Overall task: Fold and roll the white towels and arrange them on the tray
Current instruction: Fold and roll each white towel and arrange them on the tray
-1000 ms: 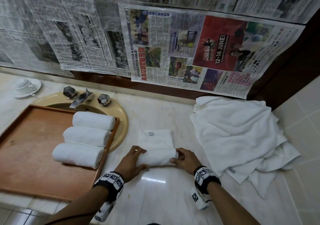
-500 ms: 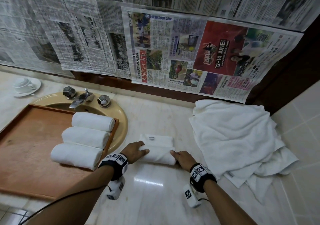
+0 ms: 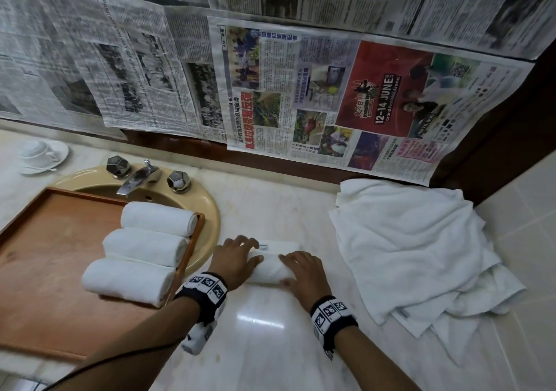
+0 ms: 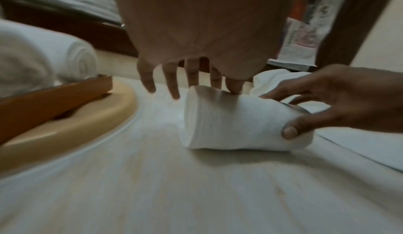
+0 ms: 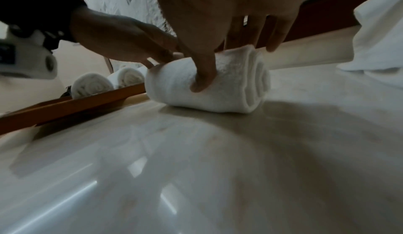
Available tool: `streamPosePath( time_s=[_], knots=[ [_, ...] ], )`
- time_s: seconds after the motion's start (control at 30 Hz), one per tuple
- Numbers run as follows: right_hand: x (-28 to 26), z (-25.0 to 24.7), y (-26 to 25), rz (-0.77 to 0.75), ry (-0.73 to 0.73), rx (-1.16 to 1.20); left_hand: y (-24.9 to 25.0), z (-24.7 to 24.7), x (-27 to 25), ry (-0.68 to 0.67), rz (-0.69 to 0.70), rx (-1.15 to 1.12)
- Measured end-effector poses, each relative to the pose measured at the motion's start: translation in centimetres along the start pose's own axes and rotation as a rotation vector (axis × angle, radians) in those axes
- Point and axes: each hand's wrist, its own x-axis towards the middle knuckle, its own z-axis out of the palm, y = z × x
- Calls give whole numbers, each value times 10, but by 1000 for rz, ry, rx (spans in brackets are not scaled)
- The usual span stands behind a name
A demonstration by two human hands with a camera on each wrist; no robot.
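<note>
Right hand (image 3: 301, 274) grips towel roll (image 3: 270, 268); left hand (image 3: 237, 259) seemingly presses it, fingers straight

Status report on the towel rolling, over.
Left hand presses, right hand grips the towel roll. Roll nearly finished on the counter, short flap left. Three rolled towels on the tray; nothing in the way.

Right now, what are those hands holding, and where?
A rolled white towel: the right hand grips its right end, thumb in front; the left hand only rests on its left end.
</note>
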Motion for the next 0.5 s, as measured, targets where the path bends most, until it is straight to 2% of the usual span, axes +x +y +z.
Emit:
streamPosePath(
  time_s=[0.03, 0.13, 0.27, 0.37, 0.5],
  knots=[
    [4, -3, 2, 16, -20, -3, 2, 2, 1, 42, 65, 30],
    [15, -11, 6, 45, -134, -10, 5, 13, 0, 6, 163, 33],
    [31, -16, 8, 148, -246, 73, 1, 16, 8, -10, 129, -90],
    [44, -22, 13, 242, -288, 157, 4, 8, 26, -104, 103, -22],
    [66, -27, 20, 316, -313, 236, 4, 1, 54, -324, 3, -6]
  ],
)
